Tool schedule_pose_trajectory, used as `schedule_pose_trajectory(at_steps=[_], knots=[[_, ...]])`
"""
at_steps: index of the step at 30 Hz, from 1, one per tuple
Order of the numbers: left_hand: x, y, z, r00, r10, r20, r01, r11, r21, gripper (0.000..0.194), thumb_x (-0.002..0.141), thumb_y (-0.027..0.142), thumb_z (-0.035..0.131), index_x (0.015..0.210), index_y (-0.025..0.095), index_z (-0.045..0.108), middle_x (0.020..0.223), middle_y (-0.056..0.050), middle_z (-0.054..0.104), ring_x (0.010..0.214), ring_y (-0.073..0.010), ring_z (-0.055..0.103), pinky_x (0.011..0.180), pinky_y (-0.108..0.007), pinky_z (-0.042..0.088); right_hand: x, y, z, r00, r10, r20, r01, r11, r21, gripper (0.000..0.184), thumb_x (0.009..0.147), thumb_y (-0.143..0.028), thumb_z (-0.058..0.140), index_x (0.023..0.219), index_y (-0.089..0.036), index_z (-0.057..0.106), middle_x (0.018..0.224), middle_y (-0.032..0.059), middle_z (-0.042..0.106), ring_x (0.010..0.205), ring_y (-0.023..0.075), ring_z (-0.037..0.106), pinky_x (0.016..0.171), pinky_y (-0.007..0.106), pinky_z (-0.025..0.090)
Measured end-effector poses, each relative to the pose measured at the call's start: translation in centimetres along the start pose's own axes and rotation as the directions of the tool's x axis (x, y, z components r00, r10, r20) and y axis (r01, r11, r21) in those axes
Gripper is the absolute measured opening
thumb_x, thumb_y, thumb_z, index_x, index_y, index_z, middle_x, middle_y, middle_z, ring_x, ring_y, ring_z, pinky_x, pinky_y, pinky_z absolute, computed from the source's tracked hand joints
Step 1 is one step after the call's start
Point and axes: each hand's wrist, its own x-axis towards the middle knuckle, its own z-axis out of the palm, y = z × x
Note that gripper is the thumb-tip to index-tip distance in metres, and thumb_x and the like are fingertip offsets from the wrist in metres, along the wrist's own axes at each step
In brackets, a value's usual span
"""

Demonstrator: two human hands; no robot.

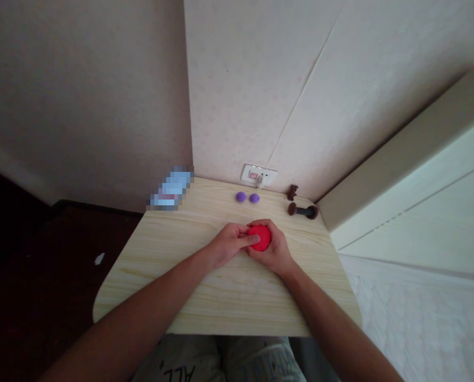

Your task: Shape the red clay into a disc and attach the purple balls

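Observation:
A round red lump (260,236), soft-looking like modelling clay, sits between both hands on a light wooden table (205,302). My right hand (274,249) cups it from the right and below, fingers curled round it. My left hand (227,245) meets it from the left, thumb pressed on its top and fingers curled. Both hands rest low on the tabletop, near its middle.
Two small purple lumps (247,197) lie near the wall. Dark brown pieces (292,192) and a dark roller-like thing (305,211) lie at the back right. A wall socket (259,174) sits behind, a blurred-out item (171,190) at the back left, and a white bed (420,313) to the right.

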Motion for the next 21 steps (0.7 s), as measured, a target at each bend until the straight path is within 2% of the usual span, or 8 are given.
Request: schedule_pose_trajectory(at_steps=[5, 11, 14, 16, 18, 21], knots=[[0.0, -0.2, -0.1, 1.0, -0.018, -0.012, 0.018, 1.0, 0.02, 0.04, 0.061, 0.041, 0.092, 0.083, 0.011, 0.079, 0.075, -0.005, 0.073, 0.074, -0.0167, 0.065, 0.075, -0.027, 0.048, 0.0, -0.1, 0.5, 1.0, 0.003, -0.023, -0.003, 1.0, 0.025, 0.065, 0.064, -0.039, 0.088, 0.118, -0.023, 0.056, 0.118, 0.0095, 0.068, 0.095, 0.0237, 0.068, 0.081, 0.036, 0.058], [0.1, -0.3, -0.2, 1.0, 0.003, -0.004, -0.003, 0.999, 0.052, 0.038, 0.063, 0.039, 0.091, 0.086, 0.011, 0.079, 0.075, -0.005, 0.072, 0.075, -0.0163, 0.064, 0.076, -0.028, 0.047, 0.0, -0.6, 0.6, 0.998, 0.014, -0.067, -0.017, 0.998, -0.052, 0.051, 0.064, -0.035, 0.085, 0.108, -0.023, 0.061, 0.102, 0.006, 0.071, 0.085, 0.0223, 0.068, 0.076, 0.035, 0.058], [0.1, -0.1, -0.1, 1.0, 0.01, -0.006, -0.01, 0.999, 0.043, 0.037, 0.064, 0.039, 0.09, 0.085, 0.011, 0.079, 0.075, -0.005, 0.072, 0.074, -0.0162, 0.063, 0.074, -0.027, 0.047, 0.2, -0.6, 0.4, 0.997, -0.002, -0.082, -0.002, 0.998, -0.059, 0.05, 0.065, -0.036, 0.085, 0.107, -0.024, 0.061, 0.105, 0.0069, 0.07, 0.09, 0.0234, 0.068, 0.081, 0.037, 0.057], [0.1, 0.0, 0.0, 1.0, 0.004, -0.024, -0.003, 1.0, 0.02, 0.037, 0.064, 0.038, 0.09, 0.085, 0.011, 0.079, 0.076, -0.005, 0.072, 0.074, -0.0164, 0.063, 0.072, -0.027, 0.048, 0.5, -0.5, 0.2, 0.998, -0.044, -0.048, 0.044, 0.999, -0.015, 0.053, 0.066, -0.039, 0.087, 0.109, -0.024, 0.06, 0.115, 0.0091, 0.067, 0.1, 0.0251, 0.067, 0.088, 0.039, 0.056], [0.1, 0.2, 0.1, 0.999, -0.009, -0.037, 0.008, 1.0, -0.011, 0.037, 0.063, 0.037, 0.09, 0.086, 0.011, 0.079, 0.078, -0.006, 0.073, 0.072, -0.016, 0.063, 0.069, -0.026, 0.047, 0.7, -0.4, -0.2, 0.997, -0.074, 0.015, 0.073, 0.996, 0.052, 0.065, 0.063, -0.042, 0.091, 0.116, -0.024, 0.059, 0.128, 0.0112, 0.062, 0.111, 0.0274, 0.064, 0.096, 0.042, 0.054], [0.1, 0.2, 0.2, 1.0, -0.009, -0.005, 0.009, 1.0, 0.005, 0.036, 0.062, 0.034, 0.09, 0.086, 0.01, 0.079, 0.08, -0.006, 0.073, 0.07, -0.0146, 0.061, 0.064, -0.024, 0.044, 0.9, -0.2, -0.8, 0.992, -0.03, 0.122, 0.013, 0.99, 0.142, 0.087, 0.058, -0.046, 0.094, 0.133, -0.026, 0.054, 0.132, 0.0113, 0.059, 0.106, 0.0259, 0.064, 0.093, 0.04, 0.056]])
